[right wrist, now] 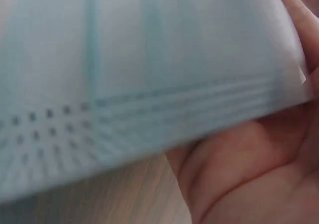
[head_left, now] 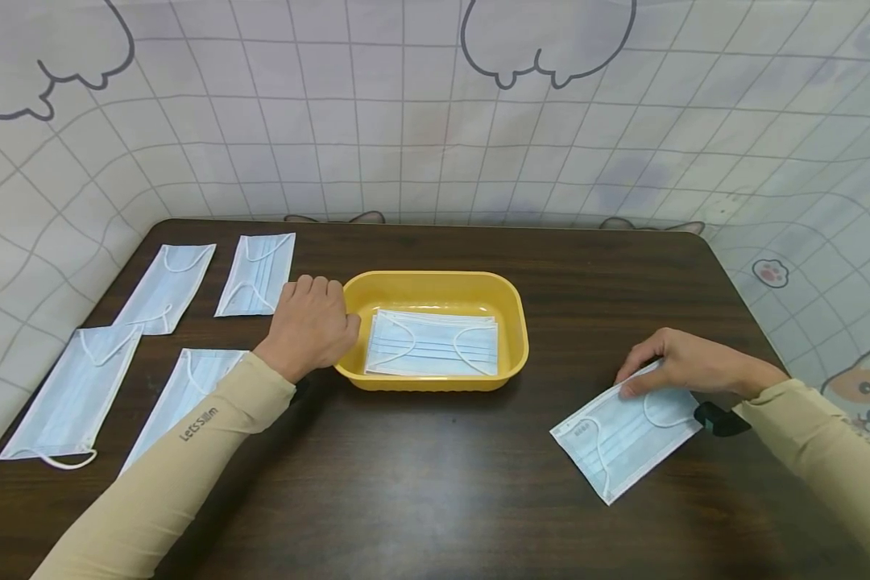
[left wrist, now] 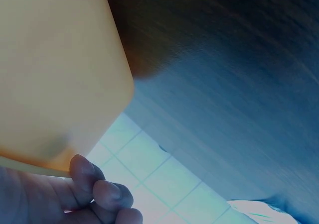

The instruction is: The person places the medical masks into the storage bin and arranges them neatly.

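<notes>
My left hand [head_left: 312, 326] grips the left rim of a yellow plastic basket [head_left: 435, 384], thumb toward the inside. Its curled fingers [left wrist: 112, 194] show by the basket's outer wall in the left wrist view. Inside the basket lies a stack of light blue face masks [head_left: 432, 345] with white ear loops. On the right, my right hand [head_left: 685, 362] pinches one face mask [head_left: 616, 447] at its far edge, thumb on top. That mask is tilted over the table, and its embossed edge fills much of the right wrist view.
At the table's left lie several more masks: one at the far left [head_left: 167, 282], one beside it [head_left: 261, 274], one nearer [head_left: 72, 395], and one partly under my left sleeve [head_left: 181, 395]. The dark wooden table [head_left: 435, 483] meets a white grid-patterned cloth [head_left: 420, 121] behind.
</notes>
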Available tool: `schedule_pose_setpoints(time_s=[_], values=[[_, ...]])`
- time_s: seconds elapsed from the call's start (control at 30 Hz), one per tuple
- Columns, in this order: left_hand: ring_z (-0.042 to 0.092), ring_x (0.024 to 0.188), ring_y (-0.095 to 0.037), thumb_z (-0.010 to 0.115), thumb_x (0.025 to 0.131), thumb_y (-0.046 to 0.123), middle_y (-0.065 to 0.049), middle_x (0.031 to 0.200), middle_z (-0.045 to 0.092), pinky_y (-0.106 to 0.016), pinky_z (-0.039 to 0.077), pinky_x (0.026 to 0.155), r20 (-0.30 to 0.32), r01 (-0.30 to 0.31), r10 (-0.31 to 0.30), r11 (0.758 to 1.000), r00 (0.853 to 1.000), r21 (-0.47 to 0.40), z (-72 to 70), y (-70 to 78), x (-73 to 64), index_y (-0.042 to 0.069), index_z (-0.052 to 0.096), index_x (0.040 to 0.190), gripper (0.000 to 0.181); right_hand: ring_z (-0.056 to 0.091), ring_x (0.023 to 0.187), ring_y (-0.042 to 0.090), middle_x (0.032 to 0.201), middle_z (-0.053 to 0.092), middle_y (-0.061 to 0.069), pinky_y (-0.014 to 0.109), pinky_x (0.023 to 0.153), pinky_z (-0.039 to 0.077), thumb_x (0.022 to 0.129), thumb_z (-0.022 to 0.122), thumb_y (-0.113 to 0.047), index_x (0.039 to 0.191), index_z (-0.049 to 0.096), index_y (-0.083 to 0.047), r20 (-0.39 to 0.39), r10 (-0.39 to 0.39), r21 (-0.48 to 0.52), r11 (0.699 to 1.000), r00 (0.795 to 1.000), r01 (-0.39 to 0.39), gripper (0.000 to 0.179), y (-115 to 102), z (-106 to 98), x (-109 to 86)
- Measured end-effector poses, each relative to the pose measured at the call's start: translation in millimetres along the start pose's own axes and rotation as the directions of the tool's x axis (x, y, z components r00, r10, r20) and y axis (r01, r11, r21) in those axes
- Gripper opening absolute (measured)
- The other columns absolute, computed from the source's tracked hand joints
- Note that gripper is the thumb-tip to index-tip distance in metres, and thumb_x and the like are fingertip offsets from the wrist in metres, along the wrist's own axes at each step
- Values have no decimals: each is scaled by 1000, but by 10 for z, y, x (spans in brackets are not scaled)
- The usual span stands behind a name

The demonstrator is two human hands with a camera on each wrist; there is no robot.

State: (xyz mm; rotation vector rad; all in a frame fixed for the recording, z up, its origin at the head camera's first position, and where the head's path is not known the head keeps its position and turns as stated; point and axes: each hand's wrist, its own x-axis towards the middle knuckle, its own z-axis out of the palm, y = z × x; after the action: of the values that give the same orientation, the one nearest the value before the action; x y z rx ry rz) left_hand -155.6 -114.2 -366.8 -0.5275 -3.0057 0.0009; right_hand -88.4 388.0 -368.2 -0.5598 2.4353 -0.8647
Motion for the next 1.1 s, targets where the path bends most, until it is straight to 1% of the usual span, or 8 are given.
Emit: schedule_pose_setpoints(time_s=[0.1,0.17,0.27,0.33,0.47,0.63,0.83,1.1], values=[[44,75,-30,44,96,26,-11,74,47,-39,37,71,0,0,0,1000,1000,2,-2,1,1,3,49,78,30,63,89,4,102,77,-6,23,75,52,93,76,-29,98,80,-29,-2,18,-34,999,1000,-19,7,-1,2,-1],[44,74,-29,44,96,26,-11,74,47,-38,37,71,-1,-1,1,1000,1000,4,-6,3,2,3,49,77,30,62,90,3,103,75,-8,23,78,50,93,75,-32,99,78,-30,-3,53,-63,997,999,-53,6,-8,-2,-6],[45,75,-30,45,96,26,-11,74,47,-39,37,71,1,0,0,1000,1000,4,-6,4,4,3,50,78,30,62,91,4,104,74,-8,23,78,50,95,73,-33,102,77,-29,8,99,-82,992,995,-98,9,-20,-11,-17],[45,75,-30,45,96,26,-11,74,47,-39,38,72,4,2,-2,1000,1000,3,-6,4,4,2,50,79,30,63,90,4,107,75,-7,23,76,51,95,72,-34,106,78,-28,26,117,-66,991,993,-115,13,-25,-19,-23],[45,76,-30,45,96,26,-12,75,48,-40,39,73,1,4,-4,1000,1000,5,4,0,4,1,51,81,30,68,91,4,112,78,-4,25,73,54,95,72,-34,111,79,-27,59,107,-34,994,993,-105,19,-26,-27,-37],[45,76,-30,45,96,26,-12,76,49,-40,39,73,-5,3,-3,1000,1000,8,13,-1,4,1,51,81,30,66,90,2,106,78,-7,24,75,53,96,72,-31,104,80,-29,56,79,-59,995,995,-76,12,-36,-39,-52],[45,76,-30,44,96,25,-12,75,48,-40,38,73,-4,2,-2,1000,1000,5,10,5,0,2,50,79,29,64,87,4,103,76,-5,25,73,53,97,69,-26,103,79,-26,65,50,-40,998,997,-47,11,-39,-46,-50],[44,74,-29,45,96,25,-11,74,48,-39,38,70,-13,0,0,1000,1000,9,3,7,-4,2,50,78,30,67,88,6,105,78,-4,27,72,55,98,69,-29,110,79,-26,80,96,-7,995,992,-96,16,-61,-43,-57]])
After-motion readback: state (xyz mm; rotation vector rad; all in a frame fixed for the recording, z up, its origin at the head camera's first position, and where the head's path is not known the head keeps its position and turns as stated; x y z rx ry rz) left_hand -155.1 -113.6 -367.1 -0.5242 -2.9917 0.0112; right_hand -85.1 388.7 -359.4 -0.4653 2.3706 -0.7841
